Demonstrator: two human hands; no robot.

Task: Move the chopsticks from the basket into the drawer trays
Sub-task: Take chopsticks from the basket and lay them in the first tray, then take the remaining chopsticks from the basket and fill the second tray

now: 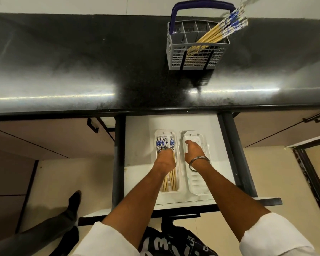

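- Left hand (165, 158): palm down over the chopsticks in the left tray (177, 143), fingers curled onto the bundle. Whether it pinches any stick or merely presses on them cannot be told; the fingertips are hidden beneath the hand.
- Right hand (194, 151): resting in the right tray (199, 187), fingers loosely bent and spread, nothing seen in its hold. A metal bangle (199, 163) sits at the wrist.
- Chopsticks in tray (164, 145): lying flat and lengthwise, side by side. Far ends are white with blue pattern; near ends are plain pale wood, showing beyond the forearm.
- Right tray: white, translucent, ribbed floor; no chopsticks visible in the part that shows.
- Both trays lie parallel, just beside one another, on the white floor of the open drawer (137, 145), which has dark side rails.
- Chopsticks in basket (218, 34): a bundle of the same pattern, leaning to the right out of a right-hand compartment, patterned ends up and past the rim.
- Basket (175, 52): grey plastic grid, divided into compartments, blue handle upright. It stands on the countertop (81, 61), well apart from the drawer.
- Countertop: dark, polished, with strong light glare along its front edge.
- Surroundings: brown cabinet fronts either side of the drawer, pale floor tiles below, rolled white sleeves on both arms.
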